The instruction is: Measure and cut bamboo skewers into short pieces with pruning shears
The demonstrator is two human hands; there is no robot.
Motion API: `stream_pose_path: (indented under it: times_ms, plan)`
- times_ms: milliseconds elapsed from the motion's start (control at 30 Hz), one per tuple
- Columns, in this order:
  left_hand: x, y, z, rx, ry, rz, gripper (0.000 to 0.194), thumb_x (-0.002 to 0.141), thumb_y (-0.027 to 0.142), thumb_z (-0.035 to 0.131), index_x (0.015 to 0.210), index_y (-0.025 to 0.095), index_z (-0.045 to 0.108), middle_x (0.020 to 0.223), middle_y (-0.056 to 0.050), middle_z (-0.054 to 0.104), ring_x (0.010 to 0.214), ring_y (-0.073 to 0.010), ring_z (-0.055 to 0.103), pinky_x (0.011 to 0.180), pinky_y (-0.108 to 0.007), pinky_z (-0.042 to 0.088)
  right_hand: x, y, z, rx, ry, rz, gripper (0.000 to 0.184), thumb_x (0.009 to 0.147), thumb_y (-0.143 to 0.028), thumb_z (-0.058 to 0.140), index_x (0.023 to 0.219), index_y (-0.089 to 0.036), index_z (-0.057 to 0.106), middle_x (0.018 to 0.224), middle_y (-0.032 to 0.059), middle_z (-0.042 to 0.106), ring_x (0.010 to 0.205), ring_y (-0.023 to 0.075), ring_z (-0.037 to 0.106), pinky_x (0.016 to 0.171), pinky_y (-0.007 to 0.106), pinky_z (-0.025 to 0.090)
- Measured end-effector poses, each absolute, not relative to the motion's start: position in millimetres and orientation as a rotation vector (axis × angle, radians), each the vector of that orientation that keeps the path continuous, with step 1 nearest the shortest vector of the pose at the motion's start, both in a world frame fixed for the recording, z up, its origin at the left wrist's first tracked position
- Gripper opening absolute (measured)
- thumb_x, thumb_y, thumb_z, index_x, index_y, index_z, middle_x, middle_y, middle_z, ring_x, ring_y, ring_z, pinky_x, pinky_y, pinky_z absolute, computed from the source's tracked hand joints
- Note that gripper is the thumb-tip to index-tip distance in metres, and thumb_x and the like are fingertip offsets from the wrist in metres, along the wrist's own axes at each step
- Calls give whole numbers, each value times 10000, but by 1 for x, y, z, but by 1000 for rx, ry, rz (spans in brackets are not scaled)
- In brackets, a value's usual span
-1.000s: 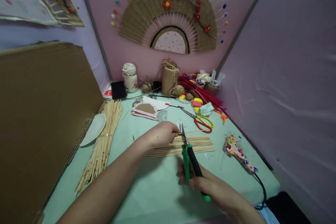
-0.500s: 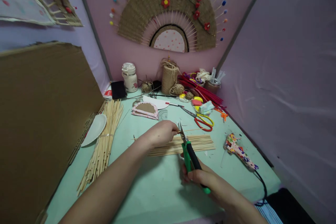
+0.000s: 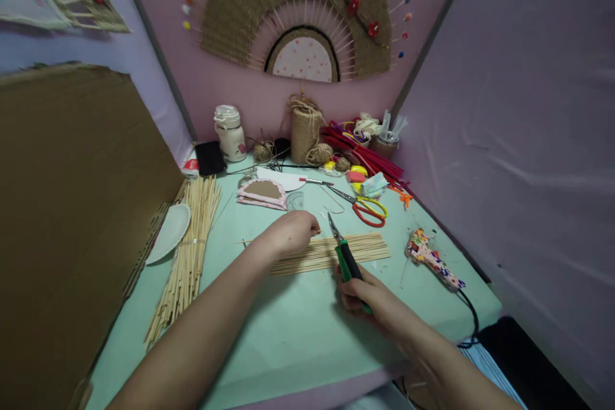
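Observation:
My left hand (image 3: 291, 232) is closed in a pinch on a thin bamboo stick above a flat row of cut bamboo sticks (image 3: 331, 252) on the mint-green table (image 3: 288, 327). My right hand (image 3: 368, 295) is wrapped round the green and black handles of a pair of cutters (image 3: 343, 253). The cutter blades are closed and point up just right of my left fingertips. The stick's end by the blades is too thin to make out.
A long bundle of bamboo sticks (image 3: 189, 246) and a white plate (image 3: 168, 241) lie left, against a cardboard sheet (image 3: 72, 205). Red-and-yellow scissors (image 3: 365, 210), a patterned glue gun (image 3: 432, 259), twine rolls (image 3: 305, 131), a white jar (image 3: 229, 134) and red pipe cleaners (image 3: 365, 160) crowd the back.
The cutter handles have squeezed together and the blades closed. My right hand has moved up nearer the stick row. The view has tilted downward.

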State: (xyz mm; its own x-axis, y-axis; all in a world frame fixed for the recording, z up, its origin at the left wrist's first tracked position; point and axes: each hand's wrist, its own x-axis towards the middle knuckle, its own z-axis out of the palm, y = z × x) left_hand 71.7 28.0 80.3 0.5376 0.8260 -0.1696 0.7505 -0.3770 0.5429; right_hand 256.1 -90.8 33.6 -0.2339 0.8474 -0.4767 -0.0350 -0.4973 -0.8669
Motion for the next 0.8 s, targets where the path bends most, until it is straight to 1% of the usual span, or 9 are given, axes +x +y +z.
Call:
stream_pose_path:
  times_ms: [100,200,333,400,533,633,800]
  plan:
    - [71,31,82,2287,1336,103,262,847,237,465,879,166,716,822,-86,712,782,-204,621,691,-276,423,268,-93,30,-1383,-1102,1714,168,742,-258,527,894,-196,495,674,-33,460,628,131,430,610,265,341]
    - [78,32,77,2366,1449,56,251,852,219,457,849,160,701,842,-109,705,792,-216,636,652,-275,420,282,-100,32,-1378,-1087,1678,233,754,-274,539,968,-185,537,768,1,519,696,150,465,665,284,365]
    - [93,31,58,2425,1521,4,244,836,148,446,898,137,682,901,-146,696,843,-242,644,677,-292,429,295,-111,32,-1282,-965,1696,381,746,-285,544,1108,-167,544,820,14,520,696,153,445,680,302,373]
    - [101,31,49,2445,1527,-21,259,838,126,432,929,132,675,924,-154,693,855,-246,646,690,-297,435,298,-117,29,-1259,-951,1707,424,735,-290,555,1139,-159,544,822,17,517,688,154,437,679,308,372]
    - [114,34,42,2477,1502,-66,260,847,124,428,924,132,677,921,-155,693,856,-249,649,706,-304,448,300,-124,28,-1255,-901,1699,533,681,-295,580,1194,-158,523,808,13,507,672,157,435,679,317,367]
    - [123,36,44,2487,1479,-88,251,822,108,451,924,130,679,947,-162,693,858,-252,649,703,-305,452,301,-125,28,-1274,-875,1691,548,665,-283,574,1200,-179,517,801,6,504,671,157,442,683,322,364]
    - [129,40,44,2481,1460,-108,267,766,74,474,930,123,679,948,-167,693,844,-249,645,684,-301,440,309,-124,26,-1286,-875,1731,581,649,-283,581,1219,-207,502,847,7,530,675,157,453,719,344,371]
